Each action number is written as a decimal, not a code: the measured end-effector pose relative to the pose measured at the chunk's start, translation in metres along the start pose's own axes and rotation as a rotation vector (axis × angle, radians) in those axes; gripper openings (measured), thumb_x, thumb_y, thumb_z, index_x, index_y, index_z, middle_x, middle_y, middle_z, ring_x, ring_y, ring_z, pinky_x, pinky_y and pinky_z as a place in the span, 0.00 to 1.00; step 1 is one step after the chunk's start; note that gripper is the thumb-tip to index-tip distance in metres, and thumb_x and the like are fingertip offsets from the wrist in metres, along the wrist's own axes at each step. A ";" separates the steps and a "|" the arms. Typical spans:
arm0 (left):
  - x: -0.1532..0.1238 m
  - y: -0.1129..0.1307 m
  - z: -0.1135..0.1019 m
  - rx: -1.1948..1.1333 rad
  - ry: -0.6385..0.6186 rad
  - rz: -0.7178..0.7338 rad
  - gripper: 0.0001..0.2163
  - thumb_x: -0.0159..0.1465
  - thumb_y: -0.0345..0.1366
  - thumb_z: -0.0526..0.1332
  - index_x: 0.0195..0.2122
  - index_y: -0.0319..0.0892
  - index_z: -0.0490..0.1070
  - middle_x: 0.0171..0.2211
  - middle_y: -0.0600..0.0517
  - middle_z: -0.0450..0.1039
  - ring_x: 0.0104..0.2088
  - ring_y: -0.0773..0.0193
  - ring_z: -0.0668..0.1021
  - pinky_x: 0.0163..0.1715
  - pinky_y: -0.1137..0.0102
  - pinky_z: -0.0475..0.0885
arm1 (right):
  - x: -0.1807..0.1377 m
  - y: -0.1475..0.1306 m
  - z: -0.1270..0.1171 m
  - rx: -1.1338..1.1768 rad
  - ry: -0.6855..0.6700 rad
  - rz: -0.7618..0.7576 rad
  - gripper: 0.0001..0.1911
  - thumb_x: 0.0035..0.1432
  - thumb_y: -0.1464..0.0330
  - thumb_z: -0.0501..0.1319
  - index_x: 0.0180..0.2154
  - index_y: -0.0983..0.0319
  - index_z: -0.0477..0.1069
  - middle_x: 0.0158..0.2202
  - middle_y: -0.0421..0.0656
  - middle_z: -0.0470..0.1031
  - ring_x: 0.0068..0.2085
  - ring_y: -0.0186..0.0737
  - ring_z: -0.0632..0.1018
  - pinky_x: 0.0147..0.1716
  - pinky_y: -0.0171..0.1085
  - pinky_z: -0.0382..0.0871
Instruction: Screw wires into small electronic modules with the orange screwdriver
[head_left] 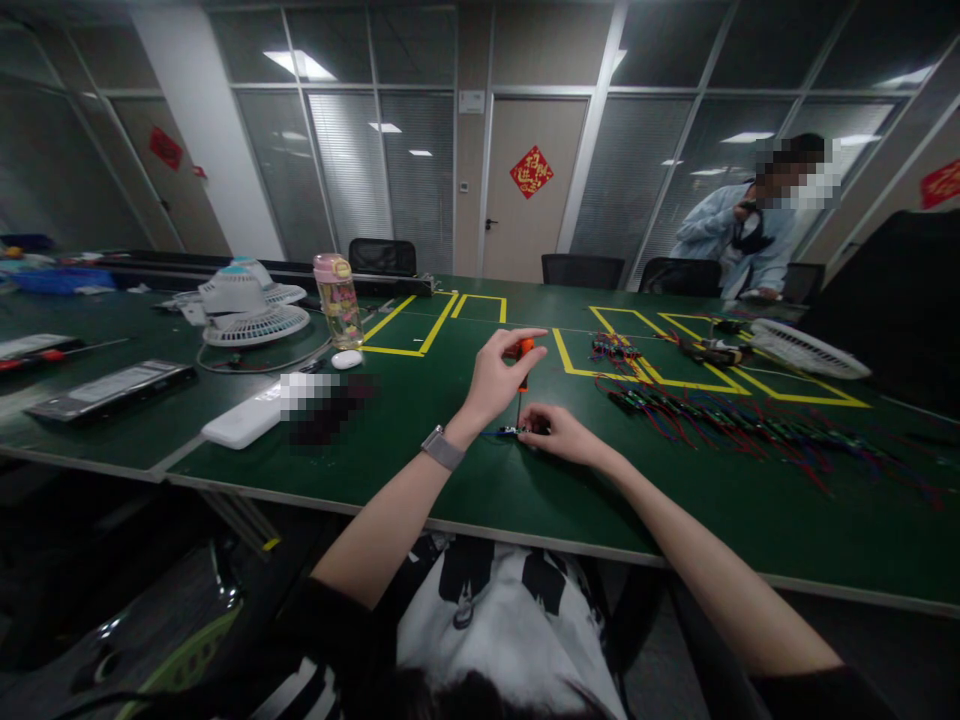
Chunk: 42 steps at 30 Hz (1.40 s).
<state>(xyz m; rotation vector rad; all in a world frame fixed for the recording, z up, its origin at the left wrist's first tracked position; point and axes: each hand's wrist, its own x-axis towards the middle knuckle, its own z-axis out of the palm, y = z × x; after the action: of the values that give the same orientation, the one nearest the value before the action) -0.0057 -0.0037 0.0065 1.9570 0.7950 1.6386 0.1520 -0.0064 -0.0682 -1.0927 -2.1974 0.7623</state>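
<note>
My left hand [501,375] is closed round the orange handle of a small screwdriver [520,378], which stands upright with its tip down on a small part [513,431] on the green table [420,440]. A grey watch band sits on that wrist. My right hand [559,432] lies on the table just right of the tip, its fingers pinched on the small part with thin wires.
A heap of red, blue and black wired parts [720,420] spreads to the right. Yellow tape boxes [420,325] mark the table. White fans [251,305], a pink bottle [337,298], a white mouse [346,359] and a white box [244,420] lie left. A person [739,240] stands at the far right.
</note>
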 end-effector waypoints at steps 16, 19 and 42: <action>0.003 0.000 -0.002 -0.029 0.016 -0.058 0.13 0.63 0.35 0.57 0.47 0.45 0.74 0.45 0.47 0.70 0.44 0.64 0.74 0.44 0.70 0.70 | -0.001 -0.002 0.000 0.014 -0.014 0.003 0.05 0.51 0.69 0.61 0.33 0.63 0.69 0.26 0.38 0.68 0.28 0.33 0.69 0.30 0.33 0.63; 0.004 0.001 -0.001 -0.223 -0.083 -0.120 0.15 0.66 0.33 0.51 0.51 0.43 0.71 0.43 0.47 0.74 0.41 0.64 0.77 0.41 0.70 0.71 | -0.001 -0.002 0.000 0.011 -0.013 0.005 0.05 0.51 0.69 0.61 0.33 0.63 0.68 0.26 0.38 0.68 0.28 0.34 0.69 0.30 0.33 0.63; 0.005 0.000 -0.001 -0.124 -0.038 -0.113 0.16 0.65 0.30 0.52 0.51 0.43 0.72 0.49 0.47 0.70 0.46 0.64 0.74 0.48 0.69 0.68 | 0.000 0.000 -0.001 0.003 -0.010 0.006 0.06 0.51 0.68 0.61 0.33 0.63 0.69 0.26 0.38 0.69 0.28 0.34 0.69 0.30 0.33 0.63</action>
<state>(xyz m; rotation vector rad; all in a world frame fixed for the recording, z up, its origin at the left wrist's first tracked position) -0.0061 -0.0004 0.0104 1.8184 0.7572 1.5430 0.1524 -0.0068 -0.0676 -1.0961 -2.2013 0.7750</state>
